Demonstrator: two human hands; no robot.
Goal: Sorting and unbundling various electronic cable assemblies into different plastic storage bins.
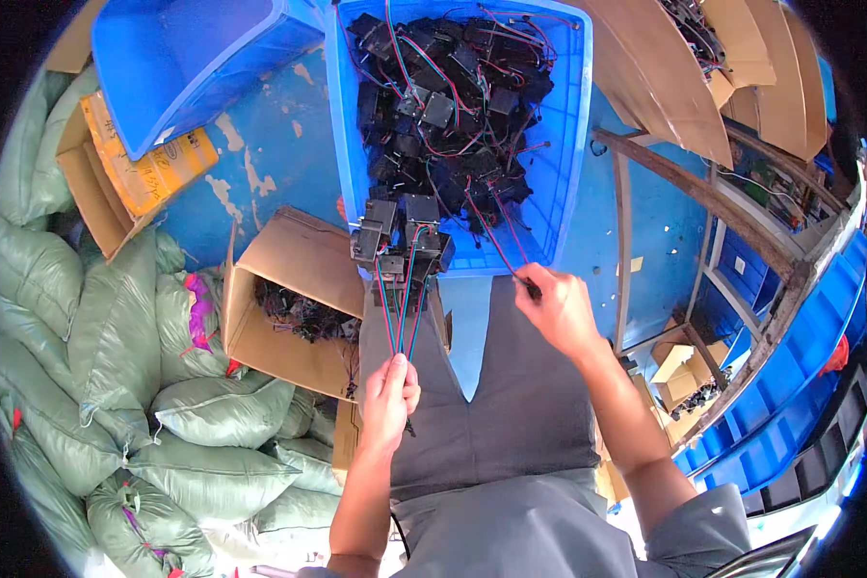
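Above the person's lap, the left hand [391, 390] is closed around a bunch of thin red, green and blue wires [401, 323], and a cluster of small black fan-like parts [402, 241] hangs at the far end of these wires, just over the near rim of the blue crate [573, 135]. Holding them by the wires keeps several parts together in one grip, I think. The right hand [557, 306] is closed too, pinching the end of a red wire [496, 241] that runs far into the pile of black parts [453, 96] inside the crate (the wire looks tight, so it seems to be drawing one part out of the tangle). To the left, an open cardboard box [289, 299] on the floor contains more of the same dark parts, near enough to reach. Green sacks [116, 366] lie further left, and a second blue crate [193, 58] stands far left.
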